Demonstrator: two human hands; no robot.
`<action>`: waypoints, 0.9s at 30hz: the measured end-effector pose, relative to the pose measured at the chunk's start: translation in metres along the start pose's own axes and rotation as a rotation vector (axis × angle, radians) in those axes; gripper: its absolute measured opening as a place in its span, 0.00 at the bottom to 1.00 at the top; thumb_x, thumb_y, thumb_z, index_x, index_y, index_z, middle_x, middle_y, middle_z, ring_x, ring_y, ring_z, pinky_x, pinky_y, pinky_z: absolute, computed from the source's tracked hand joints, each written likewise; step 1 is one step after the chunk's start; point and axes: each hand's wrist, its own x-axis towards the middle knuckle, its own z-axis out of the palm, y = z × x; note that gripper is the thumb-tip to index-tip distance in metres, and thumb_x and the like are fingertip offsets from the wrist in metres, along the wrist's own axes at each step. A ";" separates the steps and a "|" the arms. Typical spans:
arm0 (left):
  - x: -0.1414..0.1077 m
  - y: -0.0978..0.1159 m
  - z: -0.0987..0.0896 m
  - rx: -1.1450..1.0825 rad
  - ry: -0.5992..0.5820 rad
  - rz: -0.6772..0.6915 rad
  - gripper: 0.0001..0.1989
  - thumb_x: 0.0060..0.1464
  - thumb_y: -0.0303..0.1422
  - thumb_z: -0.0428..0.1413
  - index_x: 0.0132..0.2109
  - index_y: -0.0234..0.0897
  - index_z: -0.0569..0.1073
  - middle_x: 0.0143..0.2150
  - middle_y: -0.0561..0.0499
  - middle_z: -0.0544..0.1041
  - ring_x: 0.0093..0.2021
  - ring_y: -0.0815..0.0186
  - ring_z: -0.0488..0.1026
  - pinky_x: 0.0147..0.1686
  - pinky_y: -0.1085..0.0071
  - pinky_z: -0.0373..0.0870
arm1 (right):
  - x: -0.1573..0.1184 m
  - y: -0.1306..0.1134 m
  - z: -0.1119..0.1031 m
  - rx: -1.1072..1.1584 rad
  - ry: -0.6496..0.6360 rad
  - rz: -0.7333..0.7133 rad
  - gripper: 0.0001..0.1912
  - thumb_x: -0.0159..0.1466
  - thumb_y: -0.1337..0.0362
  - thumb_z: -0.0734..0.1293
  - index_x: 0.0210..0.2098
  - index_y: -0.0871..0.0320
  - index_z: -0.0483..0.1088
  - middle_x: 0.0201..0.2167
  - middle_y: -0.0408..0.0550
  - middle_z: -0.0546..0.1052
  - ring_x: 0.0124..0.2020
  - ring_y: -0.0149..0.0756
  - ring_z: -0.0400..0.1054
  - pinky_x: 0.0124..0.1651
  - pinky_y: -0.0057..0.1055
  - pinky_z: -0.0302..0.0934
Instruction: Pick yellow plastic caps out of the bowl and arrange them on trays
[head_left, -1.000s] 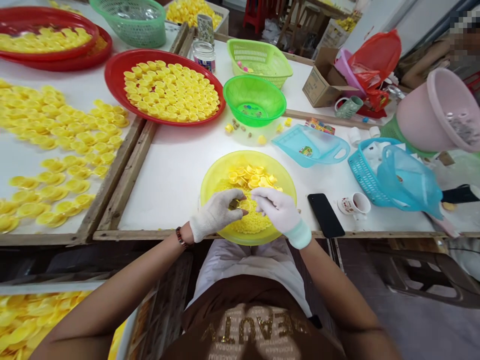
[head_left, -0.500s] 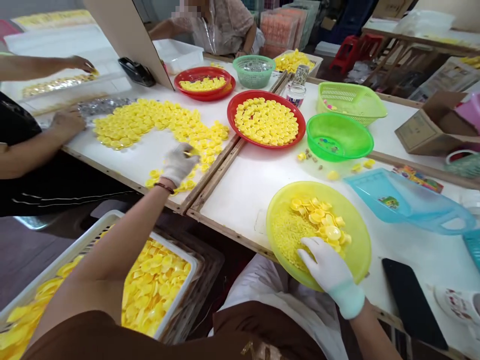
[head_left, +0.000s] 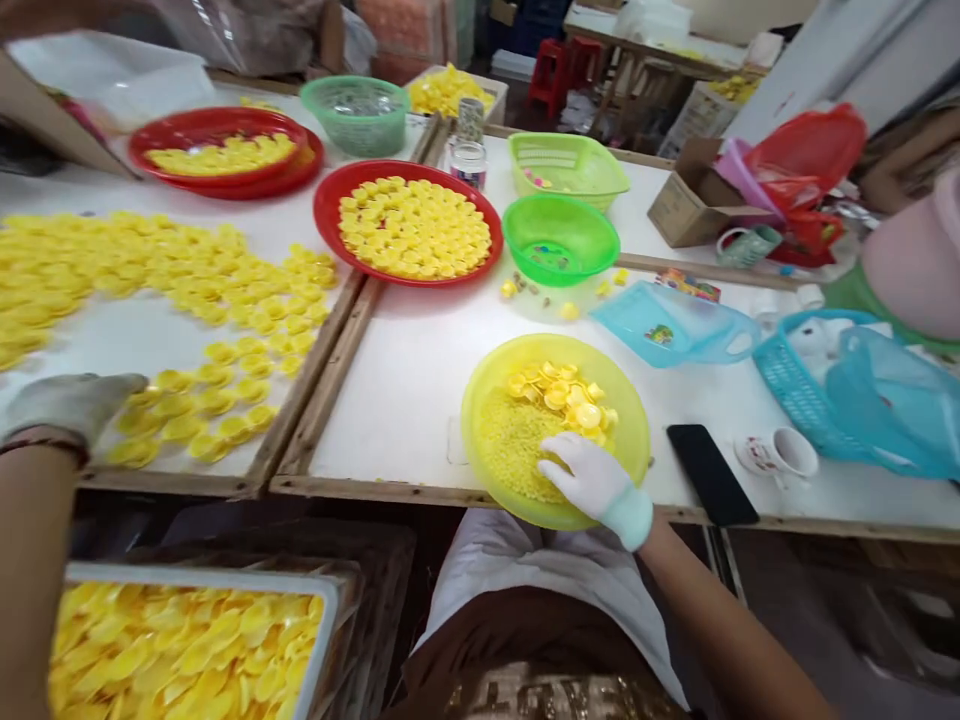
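Note:
My left hand (head_left: pixel 71 405), in a pale glove, is at the lower left of the table, its fingers pointing right beside small yellow plastic cups (head_left: pixel 214 400). Its fingertips are partly hidden, so a grip on anything there cannot be made out. My right hand (head_left: pixel 589 475), in a white glove, rests in a yellow basin (head_left: pixel 634 410). Its thumb and fingers are apart, at the edge of a heap of tiny yellow beads (head_left: pixel 514 440). Beyond the fingers, more yellow cups (head_left: pixel 559 390) lie in the same basin.
A red tray (head_left: pixel 326 225) of yellow cups stands ahead, with a green bowl (head_left: pixel 581 240) at its right. A blue scoop (head_left: pixel 667 325), black phone (head_left: pixel 712 475) and mug (head_left: pixel 795 455) lie to the right. Wooden strips (head_left: pixel 322 380) edge the table. A crate (head_left: pixel 330 610) of yellow pieces sits below.
The view has turned right. My left hand has moved back toward the table's near edge, left of the nearest cups. My right hand stays in the yellow basin.

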 end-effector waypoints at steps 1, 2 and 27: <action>0.004 0.004 0.002 0.088 0.100 -0.051 0.27 0.46 0.54 0.54 0.21 0.35 0.55 0.14 0.54 0.49 0.36 0.55 0.76 0.30 0.66 0.58 | 0.004 -0.001 -0.002 -0.002 0.002 0.027 0.13 0.70 0.61 0.61 0.50 0.58 0.72 0.48 0.53 0.76 0.51 0.43 0.70 0.55 0.39 0.61; 0.008 0.015 0.006 0.161 0.177 -0.084 0.27 0.49 0.53 0.56 0.22 0.34 0.58 0.14 0.53 0.48 0.38 0.54 0.76 0.30 0.67 0.52 | 0.008 -0.003 -0.003 -0.014 0.003 0.058 0.14 0.70 0.59 0.62 0.50 0.58 0.71 0.48 0.53 0.76 0.50 0.43 0.70 0.54 0.38 0.61; -0.105 0.425 0.176 -0.109 -0.623 0.391 0.16 0.52 0.30 0.55 0.49 0.34 0.70 0.43 0.44 0.79 0.38 0.58 0.77 0.40 0.65 0.72 | 0.003 0.012 -0.029 0.399 0.209 -0.148 0.06 0.65 0.69 0.66 0.41 0.58 0.74 0.42 0.49 0.79 0.47 0.39 0.71 0.54 0.37 0.63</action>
